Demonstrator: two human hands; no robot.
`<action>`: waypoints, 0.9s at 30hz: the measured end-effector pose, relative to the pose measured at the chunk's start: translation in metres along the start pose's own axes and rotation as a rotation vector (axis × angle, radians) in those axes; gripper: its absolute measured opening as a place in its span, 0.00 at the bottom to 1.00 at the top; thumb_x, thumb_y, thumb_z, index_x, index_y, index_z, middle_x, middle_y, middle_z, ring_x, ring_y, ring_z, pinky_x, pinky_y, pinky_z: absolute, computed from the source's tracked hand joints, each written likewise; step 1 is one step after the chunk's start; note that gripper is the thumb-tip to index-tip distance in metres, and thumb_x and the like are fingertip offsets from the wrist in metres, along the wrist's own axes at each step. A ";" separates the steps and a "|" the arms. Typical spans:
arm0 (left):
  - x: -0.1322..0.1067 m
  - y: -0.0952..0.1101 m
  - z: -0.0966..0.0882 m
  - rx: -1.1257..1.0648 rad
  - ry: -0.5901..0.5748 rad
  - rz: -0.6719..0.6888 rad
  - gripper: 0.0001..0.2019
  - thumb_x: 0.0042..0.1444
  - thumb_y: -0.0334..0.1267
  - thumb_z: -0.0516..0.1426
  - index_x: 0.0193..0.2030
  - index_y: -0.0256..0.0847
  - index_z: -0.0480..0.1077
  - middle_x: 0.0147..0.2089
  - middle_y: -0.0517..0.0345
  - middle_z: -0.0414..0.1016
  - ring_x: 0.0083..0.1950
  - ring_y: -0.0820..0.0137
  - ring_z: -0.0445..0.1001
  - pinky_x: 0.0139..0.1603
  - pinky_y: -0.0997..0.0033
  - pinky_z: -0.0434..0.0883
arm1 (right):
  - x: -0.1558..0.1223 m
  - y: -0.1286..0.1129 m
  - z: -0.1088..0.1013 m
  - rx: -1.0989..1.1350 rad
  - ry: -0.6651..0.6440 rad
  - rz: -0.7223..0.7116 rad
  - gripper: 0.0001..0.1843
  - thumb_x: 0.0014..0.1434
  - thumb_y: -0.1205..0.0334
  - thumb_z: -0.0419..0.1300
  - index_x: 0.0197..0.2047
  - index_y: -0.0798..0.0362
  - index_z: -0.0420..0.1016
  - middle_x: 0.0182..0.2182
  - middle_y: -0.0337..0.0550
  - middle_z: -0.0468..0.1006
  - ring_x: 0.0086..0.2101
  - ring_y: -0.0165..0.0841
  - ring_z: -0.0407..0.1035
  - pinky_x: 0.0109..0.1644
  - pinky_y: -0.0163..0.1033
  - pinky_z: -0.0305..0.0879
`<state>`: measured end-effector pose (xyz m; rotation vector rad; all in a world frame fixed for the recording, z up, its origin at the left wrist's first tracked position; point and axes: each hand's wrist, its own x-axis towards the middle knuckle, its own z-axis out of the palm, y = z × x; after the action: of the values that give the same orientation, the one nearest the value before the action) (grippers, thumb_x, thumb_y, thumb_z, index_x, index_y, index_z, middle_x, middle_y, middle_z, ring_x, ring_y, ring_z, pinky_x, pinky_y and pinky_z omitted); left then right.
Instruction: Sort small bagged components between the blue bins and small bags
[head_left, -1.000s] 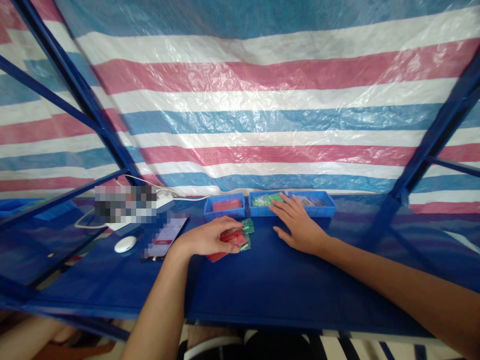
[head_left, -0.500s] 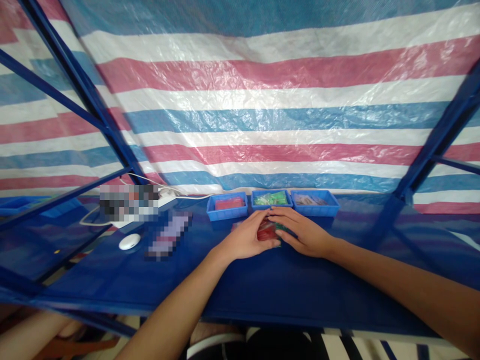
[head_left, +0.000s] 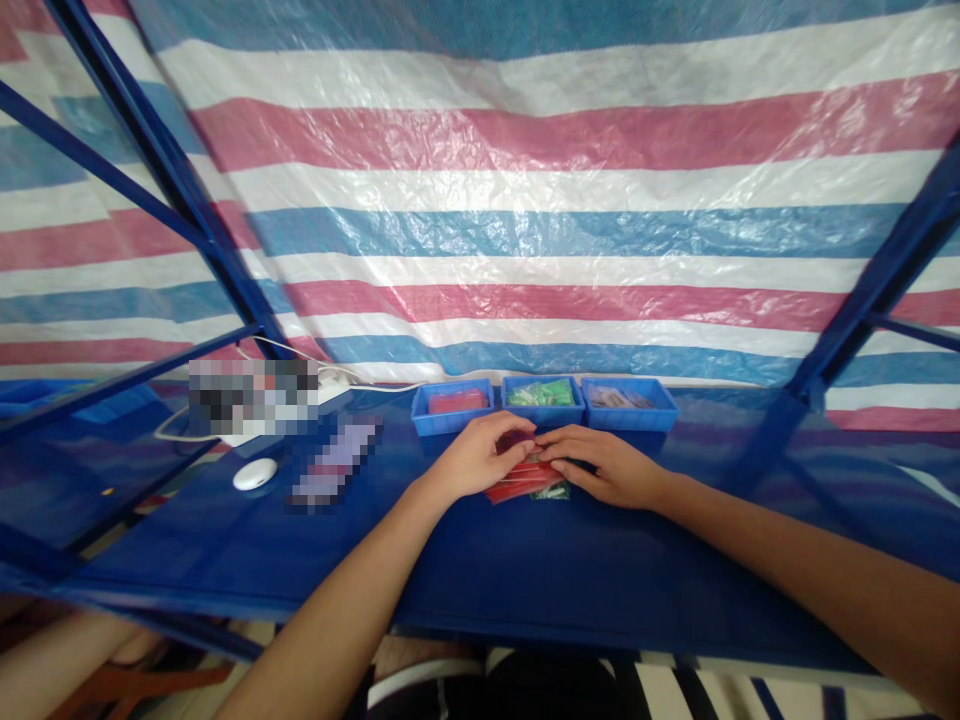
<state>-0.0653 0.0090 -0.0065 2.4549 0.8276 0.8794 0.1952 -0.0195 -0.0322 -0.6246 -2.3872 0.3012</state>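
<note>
A small pile of flat red plastic packets (head_left: 517,484) lies on the blue table, with green packets (head_left: 553,492) showing at its near right edge. Over the pile's left side is my left hand (head_left: 480,458), its thumb and fingers curved close together around a reddish packet, partly hidden. My right hand (head_left: 615,468) rests against the pile from the right, its fingers stretched out and its thumb apart from them. Behind the hands stand three blue bins in a row: one with red packets (head_left: 457,402), one with green packets (head_left: 547,392), one with greyish packets (head_left: 619,398).
A white rounded object (head_left: 255,474) and a blurred-out flat item (head_left: 335,465) lie on the left of the table (head_left: 480,580). Further back are white cables (head_left: 375,387). Blue frame posts (head_left: 885,270) flank a striped tarp (head_left: 525,190). Another person's arm (head_left: 67,650) is at lower left.
My left hand has moved slightly up and its thumb has closed toward its fingers. More of the red and green packets now shows below the hands. My right hand has barely moved.
</note>
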 end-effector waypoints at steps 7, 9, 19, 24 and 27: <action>-0.006 0.004 -0.009 0.067 -0.082 -0.007 0.15 0.63 0.38 0.60 0.56 0.43 0.78 0.54 0.51 0.82 0.53 0.61 0.81 0.57 0.64 0.75 | -0.002 0.007 0.006 -0.048 0.033 0.009 0.21 0.72 0.63 0.55 0.65 0.46 0.74 0.59 0.49 0.79 0.58 0.42 0.73 0.64 0.53 0.72; -0.006 0.002 -0.009 0.053 -0.069 -0.030 0.17 0.63 0.36 0.59 0.58 0.43 0.76 0.53 0.52 0.83 0.51 0.63 0.82 0.55 0.66 0.76 | -0.001 0.006 0.005 -0.053 0.051 0.005 0.20 0.72 0.63 0.55 0.65 0.45 0.73 0.58 0.49 0.79 0.57 0.42 0.74 0.63 0.53 0.73; -0.003 0.007 -0.005 -0.034 0.136 -0.057 0.19 0.67 0.37 0.56 0.64 0.44 0.71 0.52 0.54 0.84 0.51 0.65 0.83 0.56 0.65 0.77 | -0.002 0.004 0.007 0.007 0.219 0.154 0.30 0.69 0.60 0.60 0.72 0.45 0.58 0.63 0.53 0.73 0.62 0.45 0.70 0.67 0.58 0.68; -0.002 0.019 0.003 -0.208 0.147 -0.021 0.19 0.68 0.40 0.58 0.63 0.43 0.72 0.51 0.53 0.84 0.51 0.65 0.84 0.58 0.64 0.77 | -0.002 0.005 0.004 -0.006 0.260 0.148 0.24 0.68 0.57 0.62 0.65 0.44 0.69 0.56 0.48 0.80 0.55 0.45 0.76 0.61 0.53 0.73; -0.001 0.023 0.006 -0.218 0.160 -0.022 0.19 0.66 0.42 0.60 0.62 0.43 0.73 0.51 0.52 0.84 0.51 0.64 0.84 0.58 0.63 0.77 | -0.002 0.005 0.002 -0.004 0.342 0.147 0.09 0.69 0.58 0.61 0.50 0.45 0.79 0.44 0.45 0.84 0.43 0.41 0.80 0.51 0.47 0.76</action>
<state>-0.0525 -0.0093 0.0010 2.2063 0.7663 1.1079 0.1965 -0.0161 -0.0367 -0.7871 -2.0202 0.2314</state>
